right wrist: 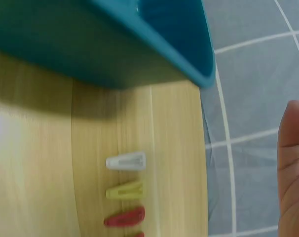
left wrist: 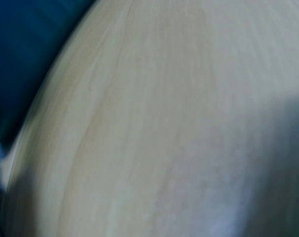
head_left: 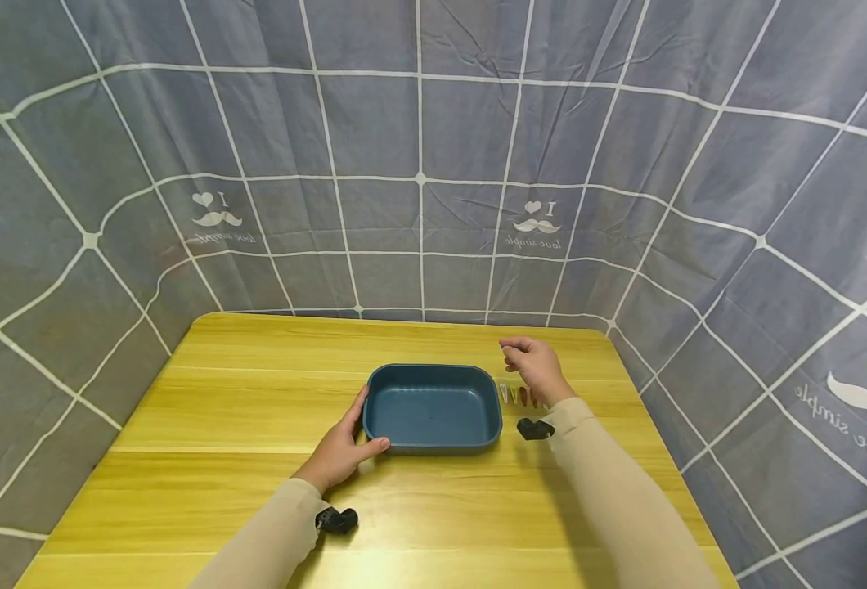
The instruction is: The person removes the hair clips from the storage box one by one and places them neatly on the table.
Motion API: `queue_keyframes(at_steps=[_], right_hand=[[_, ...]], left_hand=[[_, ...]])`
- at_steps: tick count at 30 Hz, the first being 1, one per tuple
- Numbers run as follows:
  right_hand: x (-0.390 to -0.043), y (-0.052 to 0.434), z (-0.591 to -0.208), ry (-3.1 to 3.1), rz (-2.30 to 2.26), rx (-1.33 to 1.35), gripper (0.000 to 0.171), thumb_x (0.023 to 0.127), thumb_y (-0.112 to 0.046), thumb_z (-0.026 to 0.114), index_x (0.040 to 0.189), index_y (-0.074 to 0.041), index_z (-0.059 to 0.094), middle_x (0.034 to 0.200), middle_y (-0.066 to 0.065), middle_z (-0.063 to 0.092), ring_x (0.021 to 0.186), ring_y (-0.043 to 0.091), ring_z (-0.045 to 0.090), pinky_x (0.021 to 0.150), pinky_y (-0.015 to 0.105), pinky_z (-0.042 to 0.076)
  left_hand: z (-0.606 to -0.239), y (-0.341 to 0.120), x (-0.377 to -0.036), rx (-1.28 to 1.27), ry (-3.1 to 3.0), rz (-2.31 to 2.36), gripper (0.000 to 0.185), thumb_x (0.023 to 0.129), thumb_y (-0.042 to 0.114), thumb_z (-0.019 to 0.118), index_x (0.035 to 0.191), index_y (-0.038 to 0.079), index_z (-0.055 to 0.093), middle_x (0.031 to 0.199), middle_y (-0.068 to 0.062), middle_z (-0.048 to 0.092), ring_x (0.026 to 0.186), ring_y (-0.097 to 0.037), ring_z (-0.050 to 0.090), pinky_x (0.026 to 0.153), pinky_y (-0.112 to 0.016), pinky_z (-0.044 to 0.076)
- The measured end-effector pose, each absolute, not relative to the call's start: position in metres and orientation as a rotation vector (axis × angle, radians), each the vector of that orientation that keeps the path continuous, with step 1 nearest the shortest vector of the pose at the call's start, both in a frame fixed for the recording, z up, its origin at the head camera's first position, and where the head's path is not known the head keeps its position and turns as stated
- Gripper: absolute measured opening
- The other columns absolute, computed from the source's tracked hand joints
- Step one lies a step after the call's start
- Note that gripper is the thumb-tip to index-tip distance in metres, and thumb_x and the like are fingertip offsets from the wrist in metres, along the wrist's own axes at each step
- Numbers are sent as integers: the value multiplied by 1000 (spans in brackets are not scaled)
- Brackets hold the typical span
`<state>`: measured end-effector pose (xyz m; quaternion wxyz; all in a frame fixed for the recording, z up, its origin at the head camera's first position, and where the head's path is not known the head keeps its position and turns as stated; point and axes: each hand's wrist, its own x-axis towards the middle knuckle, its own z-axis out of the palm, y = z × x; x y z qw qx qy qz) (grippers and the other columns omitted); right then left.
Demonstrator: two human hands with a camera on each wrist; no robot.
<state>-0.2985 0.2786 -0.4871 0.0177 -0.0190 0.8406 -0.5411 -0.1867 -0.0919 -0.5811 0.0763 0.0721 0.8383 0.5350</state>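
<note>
Dark blue rectangular plastic tray (head_left: 433, 446) sat mid-table on the yellow wooden table (head_left: 220, 409), left hand (head_left: 341, 450) gripping its near-left corner. Right hand (head_left: 536, 368) hovered loosely curled, holding nothing, over small coloured hair clips (right wrist: 126, 190) beside the tray; a clumsy pinch could scatter them.

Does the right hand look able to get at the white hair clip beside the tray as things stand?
Probably yes. The right hand hovers just above the row of clips, and the white hair clip lies bare on the table beside the blue tray, nothing covering it.
</note>
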Motion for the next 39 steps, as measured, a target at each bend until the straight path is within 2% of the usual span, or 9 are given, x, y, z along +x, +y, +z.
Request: queue_keyframes(at_steps=[4, 9, 14, 22, 26, 30, 33, 39], right_hand=[[-298, 291, -487, 2607, -1673, -51, 41, 111, -28, 53, 143, -6, 65, 138, 21, 66, 116, 41, 67, 110, 59, 50], [-297, 311, -489, 2617, -1601, -84, 44, 112, -22, 45, 152, -7, 57, 150, 21, 59, 125, 47, 57, 111, 62, 46], [-295, 330, -492, 2653, -1517, -124, 47, 111, -22, 51, 156, -6, 52, 157, 20, 54, 129, 49, 57, 113, 62, 45], [-295, 358, -497, 2627, -1534, -66, 53, 106, -16, 60, 156, -3, 50, 147, 28, 57, 128, 48, 62, 116, 60, 45], [-295, 371, -500, 2669, -1493, -60, 51, 105, -14, 61, 153, 1, 51, 139, 28, 61, 121, 46, 66, 110, 55, 52], [-294, 383, -503, 2705, -1459, -69, 49, 105, -12, 61, 150, 5, 54, 130, 28, 63, 111, 35, 69, 95, 38, 60], [-292, 392, -507, 2704, -1460, -63, 48, 104, -10, 62, 148, 8, 54, 125, 26, 64, 104, 26, 67, 84, 27, 60], [-291, 408, -522, 2664, -1473, -13, 51, 102, -6, 63, 148, 13, 50, 110, 13, 66, 86, 10, 63, 73, 24, 58]], left_hand=[[-580, -92, -187, 211, 2517, 1599, 105, 94, 35, 82, 169, 44, 8, 177, -8, 18, 160, -34, 26, 129, -59, 24], [-579, -92, -187, 213, 2518, 1595, 105, 94, 37, 82, 169, 45, 8, 177, -8, 18, 161, -33, 26, 130, -59, 23], [-580, -92, -187, 217, 2517, 1596, 106, 94, 37, 82, 168, 45, 7, 177, -7, 18, 161, -32, 25, 130, -59, 23], [-581, -92, -187, 216, 2514, 1601, 106, 93, 39, 82, 169, 45, 8, 177, -7, 17, 161, -32, 24, 130, -58, 23], [-580, -92, -187, 215, 2509, 1603, 106, 94, 37, 82, 169, 44, 8, 177, -7, 17, 161, -32, 25, 130, -58, 24], [-580, -92, -187, 216, 2504, 1600, 106, 94, 37, 81, 168, 45, 7, 177, -7, 16, 161, -32, 25, 130, -57, 24], [-580, -93, -187, 218, 2503, 1599, 106, 94, 38, 81, 169, 45, 7, 178, -7, 15, 161, -32, 25, 130, -57, 25], [-578, -93, -187, 225, 2498, 1604, 106, 94, 36, 81, 169, 43, 7, 178, -6, 15, 161, -32, 25, 130, -55, 26]])
